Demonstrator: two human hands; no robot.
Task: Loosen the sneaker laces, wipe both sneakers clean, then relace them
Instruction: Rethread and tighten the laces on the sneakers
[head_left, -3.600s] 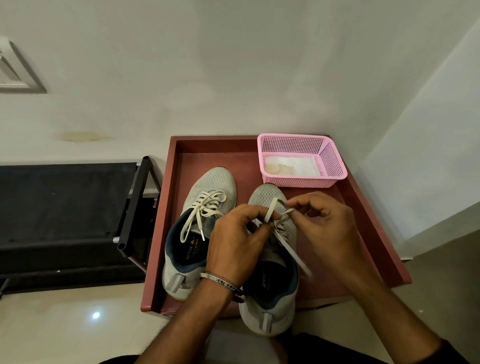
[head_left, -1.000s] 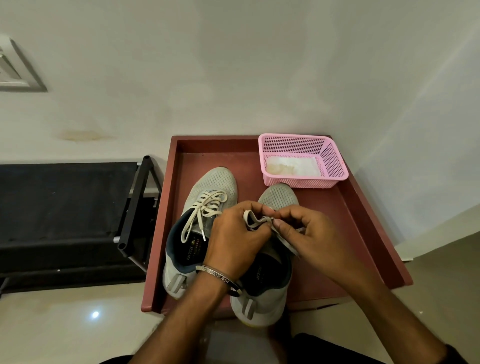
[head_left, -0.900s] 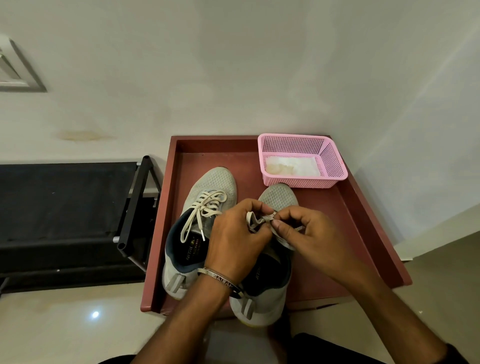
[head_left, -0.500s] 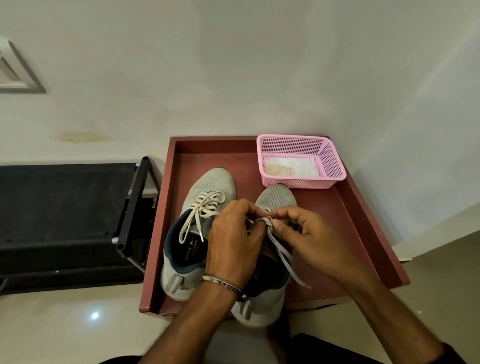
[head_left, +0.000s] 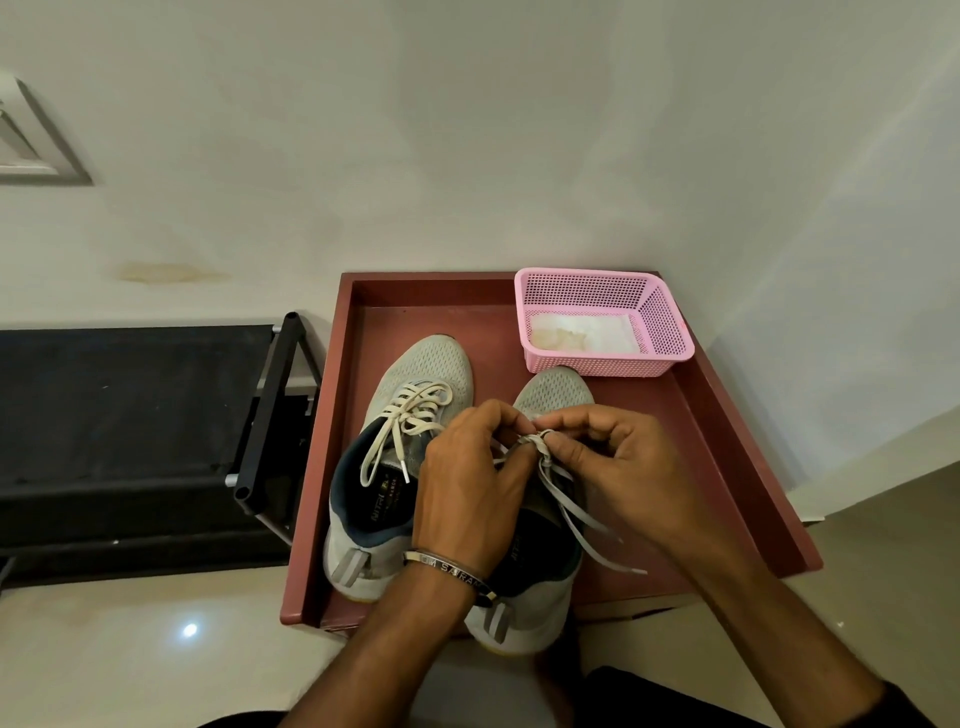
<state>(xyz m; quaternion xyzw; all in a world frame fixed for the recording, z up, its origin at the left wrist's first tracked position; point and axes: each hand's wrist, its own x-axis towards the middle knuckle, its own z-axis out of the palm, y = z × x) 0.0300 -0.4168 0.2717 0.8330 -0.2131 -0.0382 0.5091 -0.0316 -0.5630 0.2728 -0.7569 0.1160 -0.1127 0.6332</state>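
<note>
Black rack (head_left: 140, 431) standing L of red tray (head_left: 727, 441). L sneaker (head_left: 410, 415) sitting in tray, laces slack. Left hand (head_left: 467, 488) & right hand (head_left: 623, 467) meeting over R sneaker (head_left: 556, 395), both pinching its lace (head_left: 571, 514) at a knot; loose end trailing R. Pink basket (head_left: 660, 312) w/ white cloth (head_left: 587, 332) sitting in tray's far R corner.

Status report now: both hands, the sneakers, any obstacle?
Left hand and right hand pinch right sneaker lace. Left sneaker untied, lace loose. Both in tray; pink basket beyond, no obstacle.
</note>
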